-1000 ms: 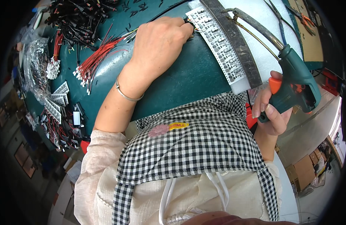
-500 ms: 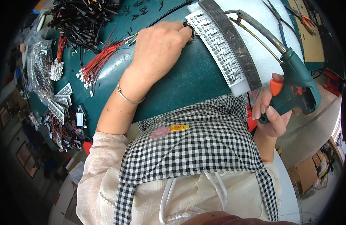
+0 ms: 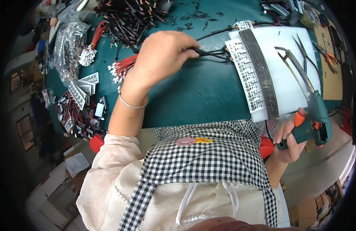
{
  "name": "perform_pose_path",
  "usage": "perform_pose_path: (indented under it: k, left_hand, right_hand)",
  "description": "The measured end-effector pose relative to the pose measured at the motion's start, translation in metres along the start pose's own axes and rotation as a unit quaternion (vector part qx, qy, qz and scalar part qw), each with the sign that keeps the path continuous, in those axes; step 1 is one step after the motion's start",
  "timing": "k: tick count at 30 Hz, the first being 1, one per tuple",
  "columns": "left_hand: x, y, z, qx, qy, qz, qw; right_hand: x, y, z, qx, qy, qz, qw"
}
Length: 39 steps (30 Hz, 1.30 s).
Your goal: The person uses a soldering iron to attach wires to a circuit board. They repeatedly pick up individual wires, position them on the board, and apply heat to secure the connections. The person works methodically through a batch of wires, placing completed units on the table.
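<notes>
Beside white foam point(image 3: 284, 84), the left hand point(image 3: 162, 52) pinches thin black wires point(image 3: 212, 54) reaching a component-dotted white board point(image 3: 245, 75). The right hand point(image 3: 289, 141) grips a green soldering gun point(image 3: 319, 111); inside the left hand, the wires are hidden.

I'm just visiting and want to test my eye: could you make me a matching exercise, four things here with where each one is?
1. Soldering gun
2. Black cables
3. Dark strip
4. Orange-handled pliers

A. On the white foam
B. In the left grip
C. On the brown board
D. In the right grip

Pairs: 1-D, 2-B, 3-A, 4-C
</notes>
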<state>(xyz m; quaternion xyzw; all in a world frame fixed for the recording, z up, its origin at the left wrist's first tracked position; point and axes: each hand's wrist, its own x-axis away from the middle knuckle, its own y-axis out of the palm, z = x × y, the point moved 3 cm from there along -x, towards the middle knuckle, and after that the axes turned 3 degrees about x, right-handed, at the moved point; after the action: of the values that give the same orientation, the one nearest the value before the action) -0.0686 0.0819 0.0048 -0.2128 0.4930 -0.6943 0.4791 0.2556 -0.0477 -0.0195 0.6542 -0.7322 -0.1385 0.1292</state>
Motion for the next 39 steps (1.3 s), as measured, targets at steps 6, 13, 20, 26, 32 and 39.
perform_pose_path:
  k: [6,13,20,26,32,39]
  left_hand:
    - [-0.024,-0.013,-0.042,-0.312,-0.026,0.164,0.935]
    - [-0.028,-0.019,-0.047,-0.276,0.059,0.288,0.915]
    - [-0.004,-0.026,-0.027,0.439,-0.01,0.356,0.825]
    - [0.033,0.024,-0.035,0.457,-0.191,0.1,0.863]
    - [0.029,0.03,-0.02,0.099,-0.134,0.077,0.983]
    - [-0.004,0.048,-0.018,-0.09,-0.067,0.09,0.99]
  right_hand:
    - [-0.001,-0.002,-0.001,0.007,-0.007,-0.011,1.0]
    - [0.004,-0.001,-0.005,0.011,-0.008,0.009,1.0]
    - [-0.004,0.008,-0.007,0.017,0.005,0.01,1.0]
    - [-0.006,0.014,-0.008,0.021,0.007,-0.005,1.0]
    - [-0.007,0.014,-0.005,0.024,0.009,0.0,1.0]
    - [-0.003,0.018,-0.006,0.017,0.014,0.0,1.0]
